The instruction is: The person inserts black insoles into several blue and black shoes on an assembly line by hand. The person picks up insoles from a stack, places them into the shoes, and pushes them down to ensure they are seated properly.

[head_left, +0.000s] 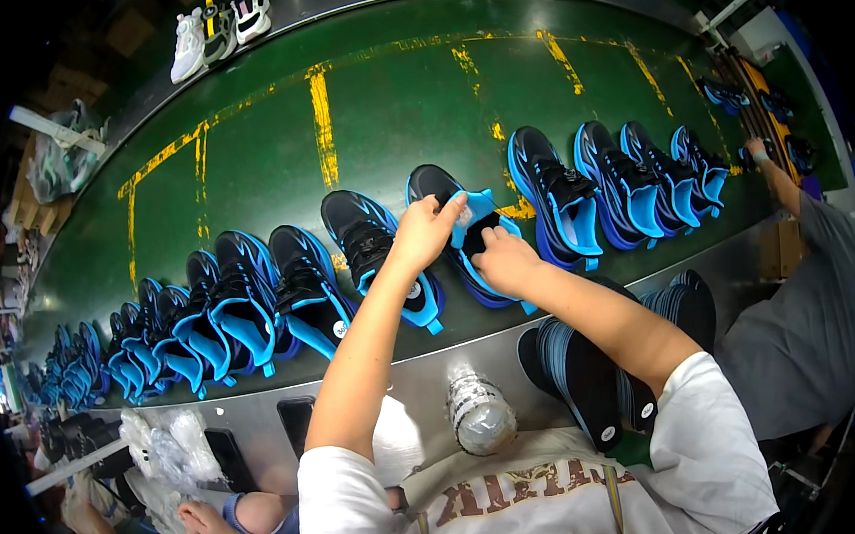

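A black and blue sneaker (433, 182) rests on the green work surface in front of me, toe pointing away. Its light-blue tongue (473, 207) is pulled up, pinched between the thumb and fingers of my left hand (428, 232). My right hand (506, 261) is at the shoe's opening, fingers curled down into it; the fingertips are partly hidden, and I cannot tell what they grip. Just left stands a matching sneaker (360, 234), its laces partly behind my left forearm. To the right is another matching sneaker (551, 188) with its opening toward me.
More matching sneakers (240, 296) form a row along the green surface (390, 105). Near my right forearm lie stacks of dark insoles (578, 380). A clear plastic bottle (482, 419) and a dark phone (296, 419) are on the metal edge. Another person's arm (780, 176) reaches in at right.
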### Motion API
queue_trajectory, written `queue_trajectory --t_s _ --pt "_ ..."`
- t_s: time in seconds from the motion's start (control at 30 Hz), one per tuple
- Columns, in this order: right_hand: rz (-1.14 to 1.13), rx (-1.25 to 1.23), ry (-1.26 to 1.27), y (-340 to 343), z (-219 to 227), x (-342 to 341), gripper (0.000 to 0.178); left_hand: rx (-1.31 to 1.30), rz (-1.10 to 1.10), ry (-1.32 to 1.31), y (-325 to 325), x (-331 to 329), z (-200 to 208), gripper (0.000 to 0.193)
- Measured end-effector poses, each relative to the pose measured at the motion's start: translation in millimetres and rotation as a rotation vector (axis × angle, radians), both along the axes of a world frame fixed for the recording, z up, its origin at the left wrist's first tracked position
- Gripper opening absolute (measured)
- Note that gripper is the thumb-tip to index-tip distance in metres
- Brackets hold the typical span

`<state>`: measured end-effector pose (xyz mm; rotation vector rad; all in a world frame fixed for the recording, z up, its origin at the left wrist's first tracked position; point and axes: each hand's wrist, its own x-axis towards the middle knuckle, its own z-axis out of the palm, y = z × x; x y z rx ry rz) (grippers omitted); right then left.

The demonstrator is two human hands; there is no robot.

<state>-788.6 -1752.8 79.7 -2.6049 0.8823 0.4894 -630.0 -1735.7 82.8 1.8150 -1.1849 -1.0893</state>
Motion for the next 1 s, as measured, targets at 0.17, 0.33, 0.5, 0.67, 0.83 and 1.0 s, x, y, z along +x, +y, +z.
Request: queue_trajectory --t_s 0.17,0.33,0.5,0.67,0.83,1.0 --pt "0.177 0.024 0.441 -13 -2 22 0.028 -0.016 -0.018 0.032 0 0 0 0.049" --pt "0.191 0.027 0.434 -14 -29 17 0.033 0.016 0.108 -0.087 -1 -11 -4 0.047" --pt "0.603 -0.138 0.536 -13 10 17 0.039 -0.132 0.369 -0.154 1 -39 -8 0.046" --pt "0.2 -0.008 0.116 -18 -17 2 0.049 -0.413 0.378 -0.137 2 -47 -19 0.039" --pt "0.141 0.249 0.181 -29 -18 47 0.046 -0.484 0.282 -0.121 12 -41 -19 0.026" --pt "0.117 0.145 0.059 -50 -61 47 0.037 -0.481 0.194 -0.176 4 -55 -27 0.028"
